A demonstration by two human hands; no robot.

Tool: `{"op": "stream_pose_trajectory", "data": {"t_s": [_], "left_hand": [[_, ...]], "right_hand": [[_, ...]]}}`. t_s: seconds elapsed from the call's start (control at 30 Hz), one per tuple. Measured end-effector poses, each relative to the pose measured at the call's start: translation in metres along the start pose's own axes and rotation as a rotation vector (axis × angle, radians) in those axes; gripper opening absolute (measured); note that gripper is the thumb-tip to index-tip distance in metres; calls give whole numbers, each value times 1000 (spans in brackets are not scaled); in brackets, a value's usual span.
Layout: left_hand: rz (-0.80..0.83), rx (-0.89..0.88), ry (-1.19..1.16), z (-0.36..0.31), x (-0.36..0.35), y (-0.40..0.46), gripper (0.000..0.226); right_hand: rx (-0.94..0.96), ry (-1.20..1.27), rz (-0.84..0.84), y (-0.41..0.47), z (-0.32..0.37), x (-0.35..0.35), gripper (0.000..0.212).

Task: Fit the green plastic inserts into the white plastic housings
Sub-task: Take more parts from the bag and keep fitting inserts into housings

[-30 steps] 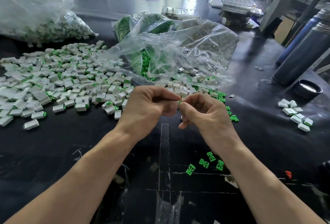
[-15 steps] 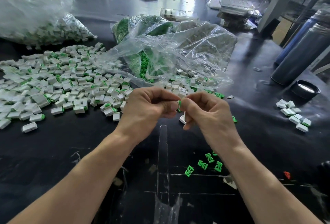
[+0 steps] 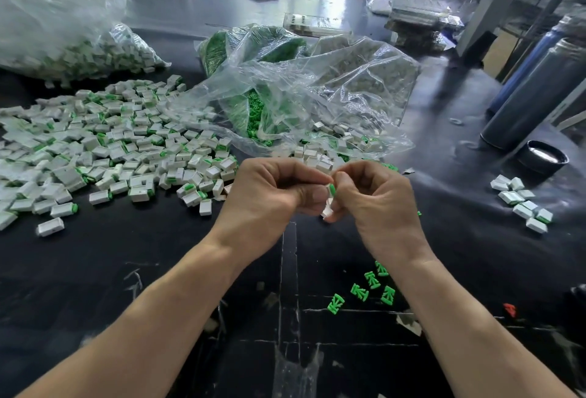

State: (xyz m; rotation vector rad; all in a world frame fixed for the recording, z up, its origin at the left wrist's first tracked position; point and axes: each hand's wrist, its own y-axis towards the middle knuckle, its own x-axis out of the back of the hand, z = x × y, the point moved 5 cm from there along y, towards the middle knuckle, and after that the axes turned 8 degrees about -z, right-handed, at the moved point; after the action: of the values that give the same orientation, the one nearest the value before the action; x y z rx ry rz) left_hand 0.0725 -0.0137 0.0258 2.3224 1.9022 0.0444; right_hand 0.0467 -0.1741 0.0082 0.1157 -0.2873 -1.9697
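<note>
Black and scuffed, the worktop (image 3: 126,264) is strewn with white housings (image 3: 104,144) beside a clear bag (image 3: 317,90) of green inserts. Above its centre, a green insert (image 3: 332,189) is pinched between the curled fingers of the left hand (image 3: 272,194) and the right hand (image 3: 371,201), with a white housing (image 3: 326,209) partly hidden beneath. Loose inserts (image 3: 361,292) are seen near the right forearm.

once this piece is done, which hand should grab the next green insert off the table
Probably the right hand. The loose green inserts lie on the black table just beside the right forearm, and more spill from the clear bag ahead. The left hand is nearer the pile of white housings.
</note>
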Motion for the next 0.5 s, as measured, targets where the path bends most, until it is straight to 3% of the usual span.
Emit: {"op": "stream_pose_trajectory", "data": {"t_s": [0.17,0.5], "left_hand": [[-133,39,-41,4,8,5,15],[-103,-68,151,1,10,5,18]], "right_hand": [[-5,32,47,-1,5,2,8],[47,-103,87,-7,8,-8,11]]}}
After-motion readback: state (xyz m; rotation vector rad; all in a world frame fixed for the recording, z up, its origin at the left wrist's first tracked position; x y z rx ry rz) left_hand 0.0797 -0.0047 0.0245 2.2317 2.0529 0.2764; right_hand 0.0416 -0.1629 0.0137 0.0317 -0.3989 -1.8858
